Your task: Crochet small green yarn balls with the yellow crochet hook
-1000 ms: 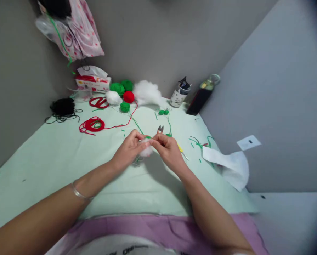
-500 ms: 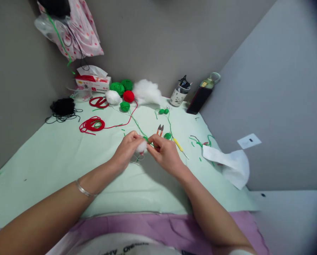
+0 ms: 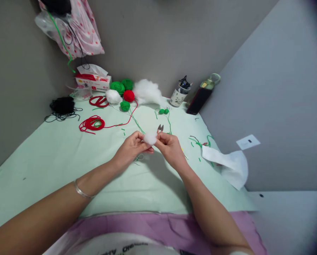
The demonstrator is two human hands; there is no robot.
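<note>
Head view: left hand (image 3: pixel 133 146) and right hand (image 3: pixel 171 148), both in narrow pinches, hold a white tuft (image 3: pixel 150 138) between them; snips (image 3: pixel 160 128) lie near it between 1 and 2 o'clock; a light, even pinch should serve best, since squeezing could flatten it

On the table (image 3: pixel 107 191), snips (image 3: pixel 160 129) lie just behind the right hand (image 3: pixel 169 147), yarn balls (image 3: pixel 129 96) between tissue box (image 3: pixel 101 83) and stuffing (image 3: pixel 147 92), cup (image 3: pixel 177 98) left of bottle (image 3: pixel 200 100).
</note>
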